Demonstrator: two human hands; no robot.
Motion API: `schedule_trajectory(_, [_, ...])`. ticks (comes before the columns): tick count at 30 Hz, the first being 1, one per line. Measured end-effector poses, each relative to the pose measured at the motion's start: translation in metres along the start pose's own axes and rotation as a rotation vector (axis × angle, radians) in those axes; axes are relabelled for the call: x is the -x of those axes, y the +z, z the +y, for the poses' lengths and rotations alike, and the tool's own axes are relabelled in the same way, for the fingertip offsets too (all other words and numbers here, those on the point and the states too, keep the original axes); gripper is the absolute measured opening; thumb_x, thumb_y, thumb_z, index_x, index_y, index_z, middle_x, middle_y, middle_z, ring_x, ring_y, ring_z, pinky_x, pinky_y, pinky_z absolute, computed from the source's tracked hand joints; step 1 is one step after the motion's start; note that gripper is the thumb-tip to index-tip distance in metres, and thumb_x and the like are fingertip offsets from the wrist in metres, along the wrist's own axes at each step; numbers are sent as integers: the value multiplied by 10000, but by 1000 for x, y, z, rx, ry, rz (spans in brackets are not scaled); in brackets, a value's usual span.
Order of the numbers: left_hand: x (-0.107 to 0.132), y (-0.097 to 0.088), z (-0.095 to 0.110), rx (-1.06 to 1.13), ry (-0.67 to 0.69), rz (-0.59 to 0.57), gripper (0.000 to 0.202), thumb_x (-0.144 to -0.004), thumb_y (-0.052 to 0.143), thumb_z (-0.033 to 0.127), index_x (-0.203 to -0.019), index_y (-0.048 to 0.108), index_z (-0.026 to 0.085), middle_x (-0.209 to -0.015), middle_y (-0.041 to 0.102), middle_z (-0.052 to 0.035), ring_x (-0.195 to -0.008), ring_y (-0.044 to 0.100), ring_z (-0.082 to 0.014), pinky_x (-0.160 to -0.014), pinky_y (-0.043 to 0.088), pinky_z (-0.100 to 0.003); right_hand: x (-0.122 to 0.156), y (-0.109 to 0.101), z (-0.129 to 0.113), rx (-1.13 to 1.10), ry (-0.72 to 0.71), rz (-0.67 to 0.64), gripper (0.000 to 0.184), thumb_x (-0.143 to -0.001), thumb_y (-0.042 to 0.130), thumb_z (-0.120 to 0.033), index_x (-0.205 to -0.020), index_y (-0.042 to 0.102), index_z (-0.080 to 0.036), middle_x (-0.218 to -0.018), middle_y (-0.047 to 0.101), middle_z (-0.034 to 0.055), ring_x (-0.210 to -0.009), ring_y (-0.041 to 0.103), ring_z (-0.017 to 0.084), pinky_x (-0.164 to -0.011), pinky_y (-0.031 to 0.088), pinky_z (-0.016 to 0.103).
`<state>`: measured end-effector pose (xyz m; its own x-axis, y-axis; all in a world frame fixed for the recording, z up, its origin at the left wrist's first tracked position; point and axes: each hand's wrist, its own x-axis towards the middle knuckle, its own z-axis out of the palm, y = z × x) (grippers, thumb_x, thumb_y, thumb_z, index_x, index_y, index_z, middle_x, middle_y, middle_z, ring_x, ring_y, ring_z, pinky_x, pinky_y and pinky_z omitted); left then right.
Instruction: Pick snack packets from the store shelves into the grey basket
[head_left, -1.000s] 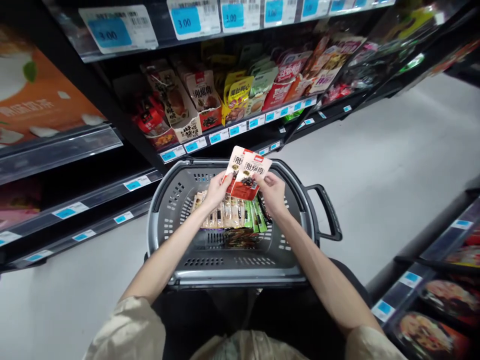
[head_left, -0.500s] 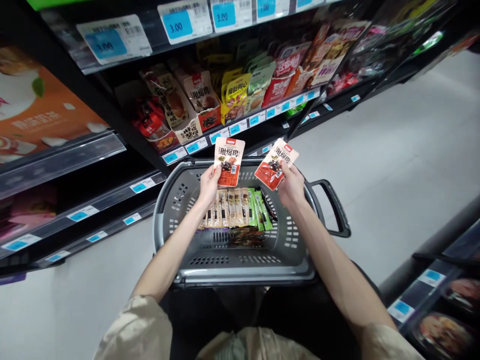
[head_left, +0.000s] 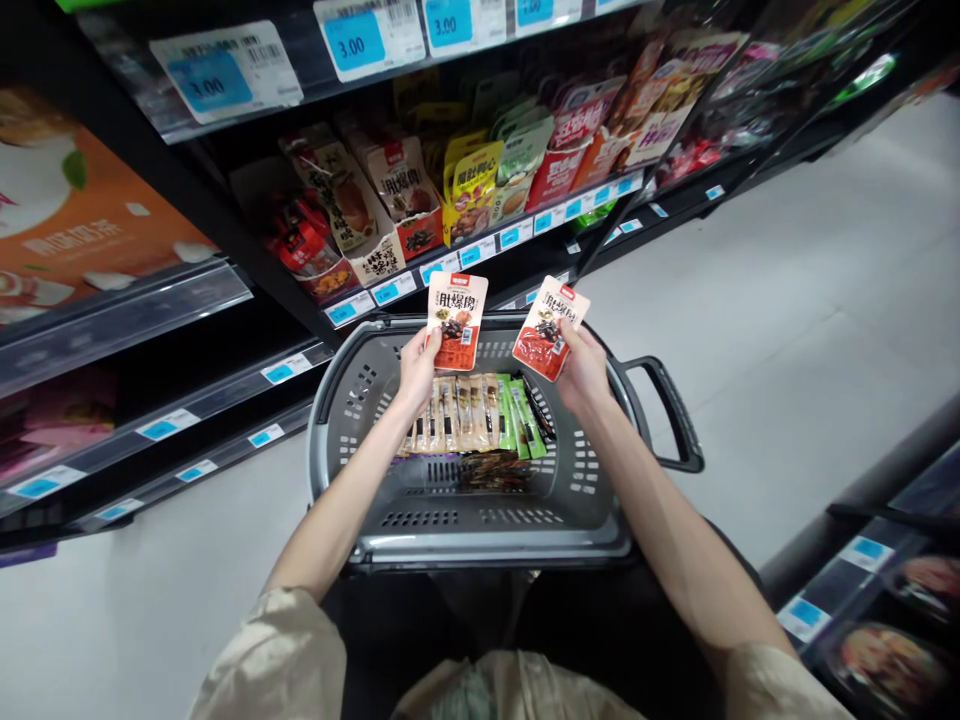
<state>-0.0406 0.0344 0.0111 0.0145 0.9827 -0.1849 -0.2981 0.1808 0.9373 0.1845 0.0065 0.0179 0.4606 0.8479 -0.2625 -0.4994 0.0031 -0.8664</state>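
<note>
My left hand pinches a white and red snack packet by its lower left edge and holds it upright. A matching snack packet, tilted to the right, is gripped at its right edge by my right hand. Both packets are above the far rim of a grey shopping basket, fronts facing me. Inside the basket stands a row of beige packets with green packets at its right end. Dark packets lie in front of that row, partly in shadow.
A black shelf beyond the basket holds boxed snack pouches, including more white and red pouches. Price tags line its edge. The basket's handle sticks out to the right. Another shelf with packed food stands at the lower right.
The packet in my right hand has turned slightly more upright. My left hand and its packet have hardly moved, and the view has shifted a little.
</note>
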Motion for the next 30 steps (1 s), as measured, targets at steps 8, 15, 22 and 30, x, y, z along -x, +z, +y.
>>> schedule_trajectory(8, [-4, 0, -6, 81, 48, 8, 551, -706, 865, 634, -1001, 755, 181, -997, 800, -79, -955, 759, -279, -834, 628, -385, -1, -4, 2, -6, 61, -42, 287, -774, 846, -363, -976, 711, -211, -988, 799, 29, -832, 760, 198, -758, 659, 342])
schedule_trajectory(15, [-5, 0, -5, 173, 24, 19, 407, -754, 879, 512, -974, 740, 200, -1025, 799, -59, -1012, 750, -261, -909, 611, -379, 3, 0, -3, -91, 132, -133, 310, -702, 860, -240, -973, 710, -228, -959, 786, -8, -829, 744, 180, -832, 649, 335])
schedule_trajectory(22, [1, 3, 6, 486, -102, -3, 359, -767, 749, 233, -1117, 674, 199, -1172, 775, -84, -1214, 699, -292, -1089, 538, -443, 20, 7, -18, -190, 216, -365, 361, -702, 700, -260, -1061, 669, -246, -1135, 783, 42, -1163, 700, 301, -976, 619, 467])
schedule_trajectory(30, [18, 0, 24, 523, -235, -206, 632, -702, 586, 299, -1320, 637, 172, -1301, 740, -119, -1366, 583, -423, -1127, 467, -633, 31, 10, -23, -224, 266, -479, 341, -645, 688, -278, -975, 613, -237, -923, 729, 62, -1071, 706, 334, -943, 605, 563])
